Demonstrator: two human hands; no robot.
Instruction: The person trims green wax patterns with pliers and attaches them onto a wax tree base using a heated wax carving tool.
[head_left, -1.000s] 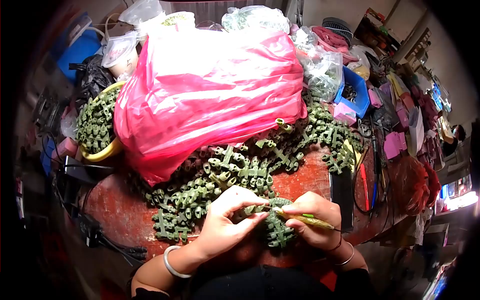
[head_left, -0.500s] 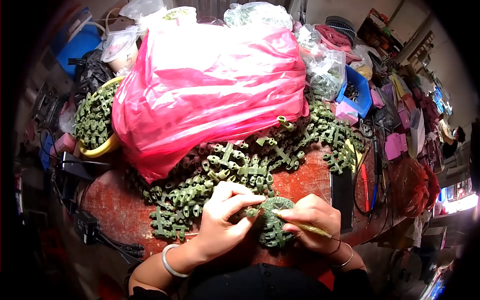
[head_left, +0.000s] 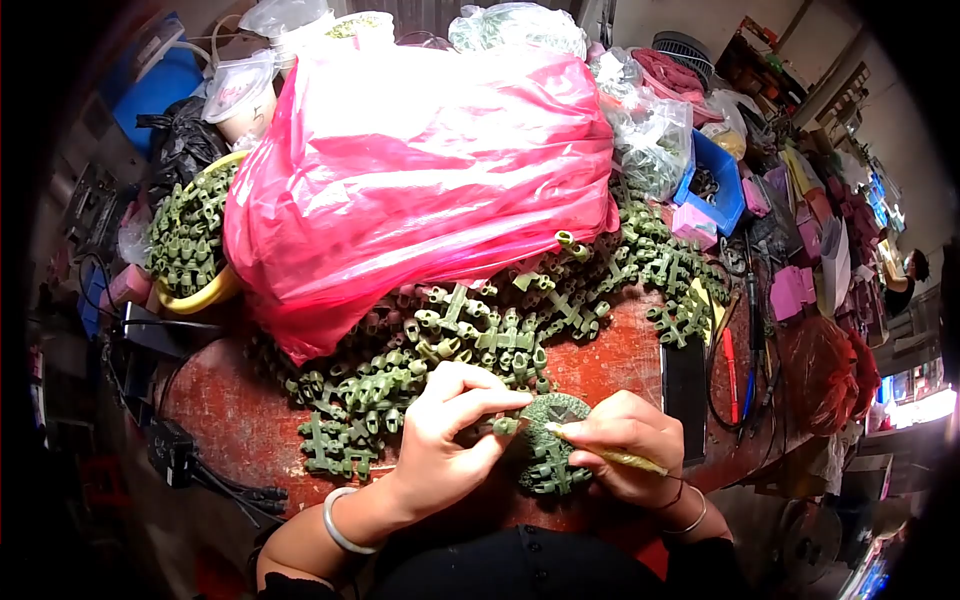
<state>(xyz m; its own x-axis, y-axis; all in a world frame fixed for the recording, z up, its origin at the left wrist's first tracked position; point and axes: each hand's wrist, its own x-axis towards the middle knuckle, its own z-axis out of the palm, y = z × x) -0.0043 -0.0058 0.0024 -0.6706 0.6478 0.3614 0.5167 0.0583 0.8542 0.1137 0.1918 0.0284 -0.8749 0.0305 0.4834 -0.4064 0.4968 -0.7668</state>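
My left hand [head_left: 452, 436] pinches a small green piece [head_left: 506, 426] between thumb and fingertips, just left of a round green pad. My right hand [head_left: 630, 446] grips a yellowish pen-like tool [head_left: 632, 460], its tip over the round pad [head_left: 556, 408]. On the lower part of that pad lies a green branched piece [head_left: 552, 468]. Behind my hands is a heap of similar green branched pieces [head_left: 500, 340], partly covered by a large pink plastic bag [head_left: 430, 200]. The tool's tip is too small to make out clearly.
A yellow basket [head_left: 212, 292] of green pieces is at the left. On the red table [head_left: 230, 420], a black flat object [head_left: 684, 400] and a red pen [head_left: 730, 375] lie at the right. A blue bin [head_left: 715, 185] stands beyond. A person [head_left: 908, 275] is far right.
My left hand has shifted slightly left and turned the small piece away from the round pad, uncovering more of the pad. My right hand still holds the tool.
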